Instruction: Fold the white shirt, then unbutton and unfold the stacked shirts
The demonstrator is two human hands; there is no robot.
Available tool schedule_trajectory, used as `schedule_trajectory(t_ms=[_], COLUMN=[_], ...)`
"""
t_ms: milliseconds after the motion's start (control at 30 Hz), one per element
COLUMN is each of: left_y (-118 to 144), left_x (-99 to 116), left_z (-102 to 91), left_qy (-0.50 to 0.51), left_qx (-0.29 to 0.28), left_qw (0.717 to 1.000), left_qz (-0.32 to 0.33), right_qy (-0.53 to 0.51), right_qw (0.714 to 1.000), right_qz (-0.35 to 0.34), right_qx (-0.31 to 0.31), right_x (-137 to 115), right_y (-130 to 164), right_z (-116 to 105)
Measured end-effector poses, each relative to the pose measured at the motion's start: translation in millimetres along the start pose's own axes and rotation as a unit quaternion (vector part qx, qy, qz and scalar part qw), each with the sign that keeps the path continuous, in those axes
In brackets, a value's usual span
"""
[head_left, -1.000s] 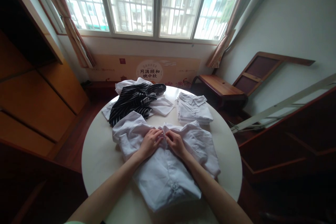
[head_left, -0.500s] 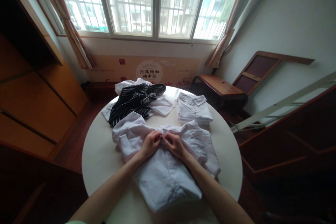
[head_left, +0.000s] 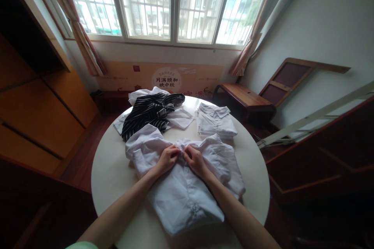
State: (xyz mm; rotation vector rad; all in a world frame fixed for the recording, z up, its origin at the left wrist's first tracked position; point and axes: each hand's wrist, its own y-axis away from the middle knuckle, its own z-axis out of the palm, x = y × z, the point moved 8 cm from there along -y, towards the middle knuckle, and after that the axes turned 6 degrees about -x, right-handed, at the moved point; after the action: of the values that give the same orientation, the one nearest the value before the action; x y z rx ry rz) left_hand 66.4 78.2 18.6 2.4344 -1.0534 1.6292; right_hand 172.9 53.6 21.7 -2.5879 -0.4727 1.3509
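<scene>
Both hands, left hand point(head_left: 168, 158), right hand point(head_left: 195, 160), pinching white shirt point(head_left: 184, 194) collar.

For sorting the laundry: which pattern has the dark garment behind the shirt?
Thin white stripes on black, clearest in the head view.

I am reading one sign only: a round emblem point(head_left: 166, 79) on the long tan banner point(head_left: 159, 77) under the window is showing two rows of Chinese characters, 月满颐和 over 映中秋. Smaller red marks along that banner are staying too tiny for me to read.
</scene>
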Motion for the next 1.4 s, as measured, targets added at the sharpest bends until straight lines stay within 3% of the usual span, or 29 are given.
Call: schedule_trajectory(t_ms=[100,233,433,667,733,833,933,1033,1167,1267,1400], left_y=[1.1,4.5,8.6,9.7,10.1,10.2,10.8,10.9,14.3,14.1,9.8], left_x=[1.1,2.6,-13.0,-17.6,-19.6,-28.6,-40.8,-39.3,0.3,24.7,23.4], left_z=[1.0,5.2,-22.7,-28.2,-29.4,-36.5,-47.3,-54.1,-54.9,-37.8,-6.5], left_qy=[0.013,0.044,0.038,0.014,0.013,0.03,0.063,0.048,-0.102,-0.154,-0.177], left_qx=[0.002,-0.003,0.143,0.167,0.172,0.192,0.216,0.222,0.244,0.184,0.021], left_qw=[1.0,0.999,0.989,0.984,0.982,0.976,0.964,0.963,0.963,0.971,0.984], left_qz=[0.002,0.013,-0.029,-0.067,-0.077,-0.101,-0.139,-0.147,-0.047,0.02,0.012], right_qy=[0.016,0.019,0.015,0.009,0.033,0.092,0.159,0.208,0.238,0.237,0.198], right_qw=[1.0,0.995,0.982,0.979,0.985,0.994,0.983,0.969,0.962,0.962,0.97], right_qz=[0.007,0.058,0.103,0.108,0.087,0.048,0.045,0.077,0.1,0.108,0.124], right_qx=[0.009,0.078,0.159,0.174,0.144,0.019,-0.082,-0.105,-0.091,-0.081,-0.068], right_x=[5.0,21.9,35.1,20.7,8.3,-9.1,-13.4,-7.7,-2.8,0.7,9.8], right_y=[-1.7,-6.2,-1.3,7.1,7.9,8.9,13.8,15.9,15.1,14.9,14.4], right_z=[0.0,-14.5,-33.0,-46.8,-45.2,-23.6,0.5,11.2,13.9,13.7,12.3])
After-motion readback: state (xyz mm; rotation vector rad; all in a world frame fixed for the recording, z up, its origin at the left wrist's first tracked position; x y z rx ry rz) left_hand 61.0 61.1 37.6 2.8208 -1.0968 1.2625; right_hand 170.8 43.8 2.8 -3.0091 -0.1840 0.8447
